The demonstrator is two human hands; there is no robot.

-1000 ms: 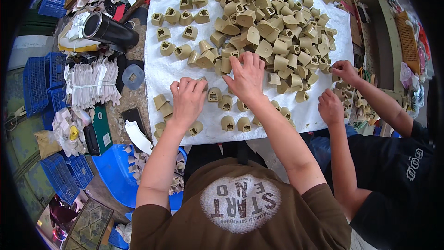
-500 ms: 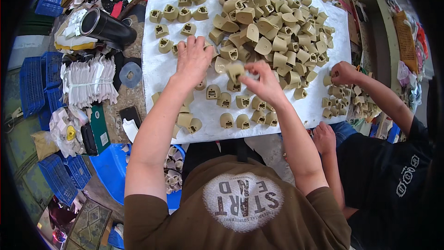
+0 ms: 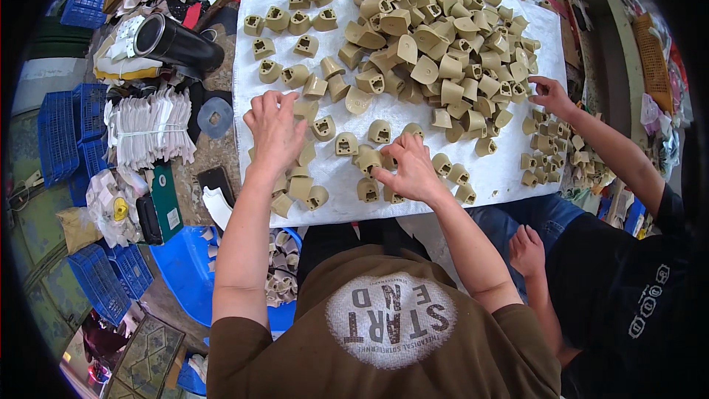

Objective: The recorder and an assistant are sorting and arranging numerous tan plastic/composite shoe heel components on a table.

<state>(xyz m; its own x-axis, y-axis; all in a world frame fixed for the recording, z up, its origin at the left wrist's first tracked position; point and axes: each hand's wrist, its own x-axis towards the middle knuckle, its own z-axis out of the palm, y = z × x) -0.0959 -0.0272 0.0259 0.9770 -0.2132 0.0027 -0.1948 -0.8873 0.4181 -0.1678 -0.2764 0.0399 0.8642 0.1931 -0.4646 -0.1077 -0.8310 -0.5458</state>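
Beige shoe heels with hollowed ends cover the white sheet. My right hand (image 3: pixel 410 170) has its thumb and index finger at the sides of one shoe heel (image 3: pixel 367 159), low among a loose group set hollow side up. To the left, my left hand (image 3: pixel 275 131) is spread just above the sheet, fingers apart, holding nothing that I can see. Next to its index finger and thumb lie more heels (image 3: pixel 305 109), partly covered by the hand. A big jumbled pile of heels (image 3: pixel 425 37) rises at the far middle.
At right, a co-worker's hand (image 3: pixel 552 97) reaches beside small heels in rows (image 3: pixel 543 159). On the left stand a black cylindrical container (image 3: pixel 177 43), a tied stack of pale pieces (image 3: pixel 151 129) and a phone (image 3: pixel 216 181). A blue tub (image 3: pixel 177 273) sits below the table edge.
My right hand has brought a heel down from beside the pile toward the near group. My left hand has moved left and nearer, uncovering several heels. The co-worker's far hand has shifted toward the pile.
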